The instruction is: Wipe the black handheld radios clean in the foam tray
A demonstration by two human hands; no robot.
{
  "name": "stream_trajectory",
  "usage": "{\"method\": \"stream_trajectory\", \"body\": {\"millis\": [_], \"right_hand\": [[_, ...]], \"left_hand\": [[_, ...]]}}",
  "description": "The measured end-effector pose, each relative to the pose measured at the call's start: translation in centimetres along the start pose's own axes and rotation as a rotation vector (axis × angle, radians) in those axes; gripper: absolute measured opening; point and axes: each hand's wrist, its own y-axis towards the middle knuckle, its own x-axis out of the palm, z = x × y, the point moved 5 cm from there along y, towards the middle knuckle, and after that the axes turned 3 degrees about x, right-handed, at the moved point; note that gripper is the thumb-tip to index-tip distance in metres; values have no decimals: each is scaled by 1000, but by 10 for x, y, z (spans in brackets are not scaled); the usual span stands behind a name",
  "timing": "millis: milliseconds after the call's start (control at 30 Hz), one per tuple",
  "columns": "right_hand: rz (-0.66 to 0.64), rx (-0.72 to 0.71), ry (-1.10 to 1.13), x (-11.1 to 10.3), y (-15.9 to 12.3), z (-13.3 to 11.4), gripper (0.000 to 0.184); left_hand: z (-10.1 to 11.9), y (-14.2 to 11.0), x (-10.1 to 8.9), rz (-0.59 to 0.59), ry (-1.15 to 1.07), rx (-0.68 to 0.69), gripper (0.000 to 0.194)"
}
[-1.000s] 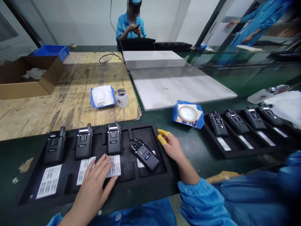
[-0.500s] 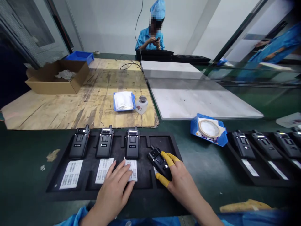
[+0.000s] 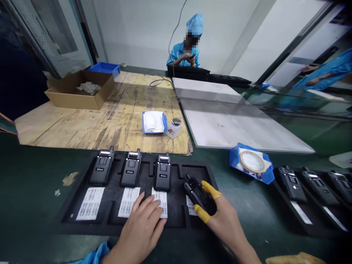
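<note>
My right hand (image 3: 217,207), with yellow finger cots on thumb and fingers, grips a black walkie-talkie (image 3: 199,194) by its sides. It is tilted over the rightmost compartment of a black tray (image 3: 176,220), and a barcode label sheet (image 3: 190,206) shows partly beneath it. My left hand (image 3: 144,220) lies flat, fingers spread, with its fingertips on another label sheet (image 3: 163,200). Three more walkie-talkies lie in a row in the tray: one at left (image 3: 101,168), one in the middle (image 3: 130,170) and one nearer my right hand (image 3: 162,174).
A blue box with a tape roll (image 3: 251,161) stands to the right, beside a second tray of walkie-talkies (image 3: 293,185). White wipes (image 3: 154,121) and a dispenser bottle (image 3: 174,128) sit on the wooden board. A cardboard box (image 3: 79,91) is behind. A co-worker (image 3: 187,51) sits across.
The view has shifted, so the scene sits lower and further right. The walkie-talkie in my right hand has rotated slightly. My left hand stays over the labels.
</note>
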Motion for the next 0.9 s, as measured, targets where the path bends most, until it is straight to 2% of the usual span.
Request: {"method": "stream_trajectory", "body": {"millis": [133, 233, 367, 467, 533, 633, 767, 900], "right_hand": [[25, 127, 103, -13, 22, 6, 63], [31, 164, 63, -13, 46, 2, 65], [104, 62, -161, -1, 65, -15, 64], [117, -8, -270, 8, 63, -24, 63], [100, -12, -262, 8, 61, -22, 61], [103, 66, -199, -6, 61, -6, 59], [196, 213, -74, -23, 68, 33, 58], [218, 232, 183, -8, 76, 68, 54]], "left_hand": [[-1, -1, 0, 5, -7, -8, 13], [-1, -1, 0, 19, -3, -7, 14], [-1, -1, 2, 57, 10, -11, 17], [-1, -1, 3, 67, 21, -11, 19], [-1, -1, 3, 63, 30, -11, 19], [-1, 0, 1, 51, 38, -7, 18], [0, 3, -3, 29, 47, 18, 17], [0, 6, -5, 14, 54, 33, 16]]}}
